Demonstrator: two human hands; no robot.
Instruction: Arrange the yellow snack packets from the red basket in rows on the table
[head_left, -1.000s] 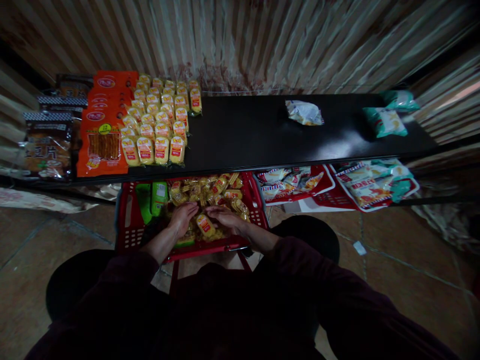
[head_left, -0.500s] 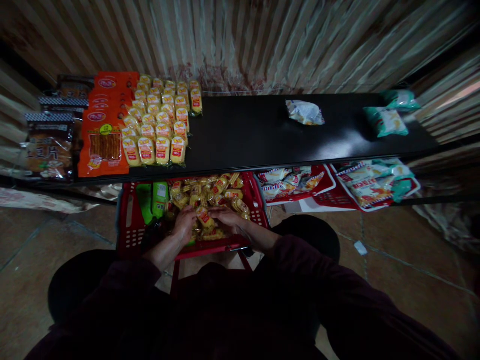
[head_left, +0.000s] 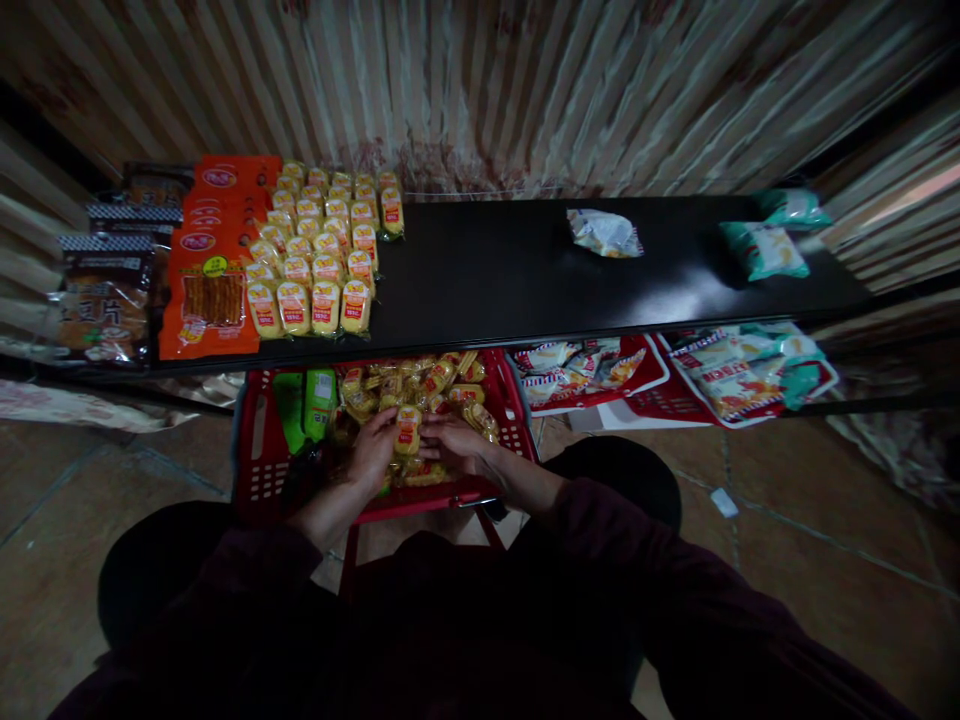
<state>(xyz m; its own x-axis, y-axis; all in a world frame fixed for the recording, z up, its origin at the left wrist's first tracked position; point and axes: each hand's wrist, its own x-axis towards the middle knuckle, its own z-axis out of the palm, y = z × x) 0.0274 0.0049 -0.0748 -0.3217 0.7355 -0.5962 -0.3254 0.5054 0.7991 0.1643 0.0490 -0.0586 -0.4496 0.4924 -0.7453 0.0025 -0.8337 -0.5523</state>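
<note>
Between my two hands, above the red basket (head_left: 259, 490), is a small wrapped snack cake (head_left: 408, 430) in yellow packaging with a red and white label facing up. My left hand (head_left: 373, 450) grips its left side, fingers closed. On its right side, the fingers of my right hand (head_left: 454, 442) close on the same cake. More wrapped cakes (head_left: 442, 374) lie loose in the basket around and beneath my hands, beside a green packet (head_left: 306, 405). On the black shelf (head_left: 480, 270) just beyond, similar cakes (head_left: 325, 306) stand in rows.
Orange snack bags (head_left: 214, 300) and dark bags (head_left: 107, 305) stand left of the cake rows. A white packet (head_left: 604, 233) and green-and-white packets (head_left: 765, 250) lie farther right on the shelf. Beneath it, another red basket (head_left: 592, 372) holds packets. My knees flank the near basket.
The cake between my hands has turned from tilted to upright, its label now plainly facing me. Both hands stay over the basket. The view has shifted slightly.
</note>
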